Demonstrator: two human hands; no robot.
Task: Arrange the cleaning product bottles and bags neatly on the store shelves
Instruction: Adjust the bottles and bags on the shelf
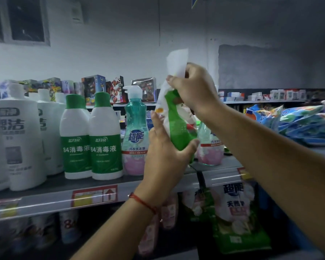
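Bag: green-and-white soft plastic refill pouch [176, 121], centre frame, held above the grey shelf edge [51, 200].
Left hand [163, 156]: grips its lower part.
Right hand [193, 87]: pinches its white top.
Neighbours: teal pump bottle [134, 132] just left.

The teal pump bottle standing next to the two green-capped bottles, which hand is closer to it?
The left. The left hand grips the green and white bag right beside the teal pump bottle, partly overlapping its lower right. The right hand pinches the bag's top, higher and farther right.
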